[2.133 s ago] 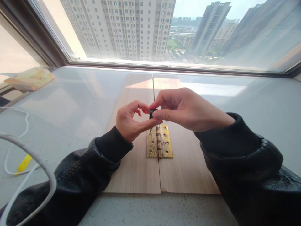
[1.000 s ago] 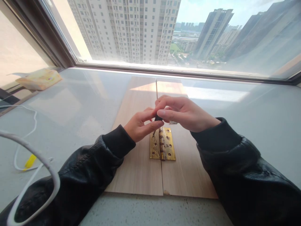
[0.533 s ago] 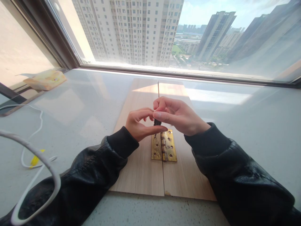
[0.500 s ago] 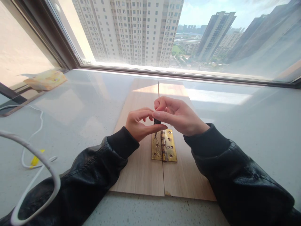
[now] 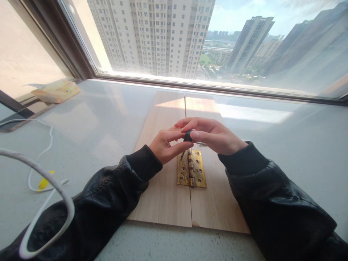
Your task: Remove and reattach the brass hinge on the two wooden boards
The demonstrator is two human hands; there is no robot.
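A brass-coloured butt hinge [image 5: 199,168] lies flat across the seam between two pale wooden boards [image 5: 163,203]. Above its far end, both my hands are on a small screwdriver with a black handle [image 5: 187,136]. Its thin dark shaft shows below my left thumb, over the hinge's left leaf; the tip's exact seat is unclear. My left hand [image 5: 171,144] steadies the tool between thumb and fingers. My right hand [image 5: 208,134] pinches the handle's top, the thumb against its side. Several silver screws [image 5: 201,144] lie on the right board, partly hidden by my right hand.
The boards rest on a pale speckled sill [image 5: 285,163] below a large window frame [image 5: 217,88]. A white cable [image 5: 69,210] loops at the left, near my left sleeve. Beyond it are a yellow tag [image 5: 45,181] and a tissue pack [image 5: 58,91].
My right hand has shifted its grip on the handle, its fingers reaching further over to the left. More of the black handle shows now, and the screws have come into view.
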